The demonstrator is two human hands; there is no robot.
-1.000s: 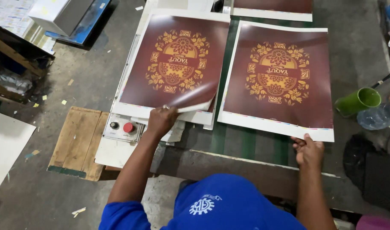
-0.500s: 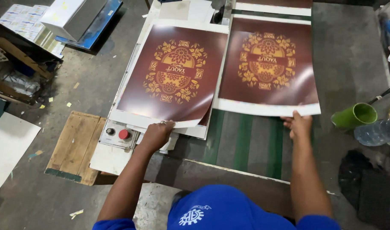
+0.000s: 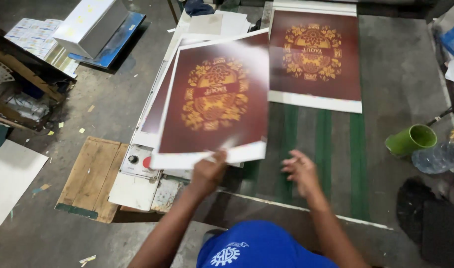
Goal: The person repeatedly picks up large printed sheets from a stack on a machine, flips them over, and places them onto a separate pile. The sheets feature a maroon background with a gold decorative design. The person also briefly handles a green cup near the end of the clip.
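Observation:
My left hand grips the near edge of a large printed sheet, dark maroon with a gold ornament and a white border, lifted off the stack of like sheets beneath it. My right hand hovers open above the green-striped conveyor belt, touching nothing. A second maroon sheet lies flat farther along the belt, apart from both hands.
A control box with a red button sits under the stack's near corner. A wooden pallet lies on the floor at left. A green cup and a clear plastic bottle rest at right. Boxes and paper stacks crowd the far left.
My left hand has picked up the top sheet from the stack and lifted it toward me. My right hand let go of the other sheet, which has travelled farther along the belt.

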